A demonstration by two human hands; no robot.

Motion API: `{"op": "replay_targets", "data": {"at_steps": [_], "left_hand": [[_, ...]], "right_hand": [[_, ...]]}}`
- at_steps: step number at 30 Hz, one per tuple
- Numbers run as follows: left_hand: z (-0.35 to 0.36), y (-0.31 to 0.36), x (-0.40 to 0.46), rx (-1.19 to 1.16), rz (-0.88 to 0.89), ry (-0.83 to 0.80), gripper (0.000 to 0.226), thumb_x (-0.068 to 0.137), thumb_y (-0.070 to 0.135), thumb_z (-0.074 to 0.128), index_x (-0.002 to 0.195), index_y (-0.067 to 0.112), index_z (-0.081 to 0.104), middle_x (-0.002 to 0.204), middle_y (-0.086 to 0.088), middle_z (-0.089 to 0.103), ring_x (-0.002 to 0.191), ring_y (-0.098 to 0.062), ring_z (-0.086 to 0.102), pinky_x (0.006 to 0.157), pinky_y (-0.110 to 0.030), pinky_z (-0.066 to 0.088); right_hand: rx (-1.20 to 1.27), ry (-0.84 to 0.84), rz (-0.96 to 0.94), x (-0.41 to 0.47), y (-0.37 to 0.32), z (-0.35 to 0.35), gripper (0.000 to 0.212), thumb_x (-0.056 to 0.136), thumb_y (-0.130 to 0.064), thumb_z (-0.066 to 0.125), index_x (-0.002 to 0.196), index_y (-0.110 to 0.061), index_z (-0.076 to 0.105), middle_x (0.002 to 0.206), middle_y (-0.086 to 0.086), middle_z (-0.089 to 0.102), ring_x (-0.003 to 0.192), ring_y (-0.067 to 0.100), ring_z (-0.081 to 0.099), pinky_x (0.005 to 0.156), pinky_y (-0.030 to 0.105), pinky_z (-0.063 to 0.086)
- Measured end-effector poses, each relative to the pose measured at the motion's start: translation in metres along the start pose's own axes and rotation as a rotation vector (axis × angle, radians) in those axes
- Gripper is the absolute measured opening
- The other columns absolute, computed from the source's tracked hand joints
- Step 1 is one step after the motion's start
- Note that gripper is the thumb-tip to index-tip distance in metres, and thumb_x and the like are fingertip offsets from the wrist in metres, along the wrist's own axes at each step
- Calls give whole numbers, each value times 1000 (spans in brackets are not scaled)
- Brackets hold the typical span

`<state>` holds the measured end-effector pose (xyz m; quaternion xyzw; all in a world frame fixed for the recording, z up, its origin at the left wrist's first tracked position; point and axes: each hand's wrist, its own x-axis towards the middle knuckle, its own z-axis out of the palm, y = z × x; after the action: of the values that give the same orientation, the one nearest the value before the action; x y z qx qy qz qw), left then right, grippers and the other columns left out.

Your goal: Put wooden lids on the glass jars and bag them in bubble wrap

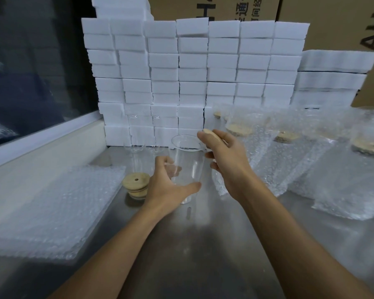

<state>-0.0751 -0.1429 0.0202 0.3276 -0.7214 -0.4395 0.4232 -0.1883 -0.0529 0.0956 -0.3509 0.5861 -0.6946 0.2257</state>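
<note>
Jar (187, 167) unlidded, lid (211, 134) in hand (227, 156)

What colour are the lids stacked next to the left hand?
Light tan wood, with a small dark hole in the top lid; seen in the head view.

Bare steel table (203, 255) between bubble-wrap stack (52, 212) and bagged jars (333, 169).

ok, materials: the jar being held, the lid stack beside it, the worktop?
Jar: clear glass by the look, smooth; the left hand's fingers show through its wall. Clear plastic can't be excluded.
Lid stack: pale matte wood, possibly bamboo, with faint grain and a small hole on top.
Worktop: brushed metal, probably stainless steel; grey with soft, blurred reflections.
</note>
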Motion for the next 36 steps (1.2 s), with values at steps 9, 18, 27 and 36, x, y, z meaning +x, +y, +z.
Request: {"op": "replay_targets", "data": {"at_steps": [9, 18, 27, 36], "left_hand": [[-26, 21, 0, 382, 281, 72, 98, 47, 66, 76, 136, 40, 43, 103, 15, 54, 89, -10, 55, 79, -39, 54], [-42, 54, -4, -284, -158, -620, 60, 53, 38, 81, 109, 19, 67, 95, -15, 72, 75, -35, 67, 65, -44, 57], [-33, 56, -7, 32, -29, -391, 61, 46, 43, 86, 100, 37, 60, 85, 0, 71, 70, -19, 68, 67, -42, 57], [-35, 63, -7, -334, -149, -694, 51, 55, 35, 80, 102, 18, 68, 88, -14, 70, 72, -34, 66, 59, -41, 56]], "right_hand": [[-101, -72, -169, -6, 1, 5, 51, 89, -55, 70, 133, -30, 63, 121, -14, 68, 110, 3, 65, 97, 30, 52], [136, -148, -101, -7, -11, 2, 22, 97, -43, 62, 97, -27, 78, 101, -6, 79, 103, 15, 73, 95, 36, 52], [81, -71, -66, -5, -4, 5, 16, 77, -45, 73, 80, -32, 82, 93, -6, 78, 95, 11, 72, 89, 34, 55], [180, -171, -61, -7, -16, 0, 21, 75, -37, 74, 89, -24, 81, 93, -4, 78, 98, 14, 75, 87, 33, 54]]}}
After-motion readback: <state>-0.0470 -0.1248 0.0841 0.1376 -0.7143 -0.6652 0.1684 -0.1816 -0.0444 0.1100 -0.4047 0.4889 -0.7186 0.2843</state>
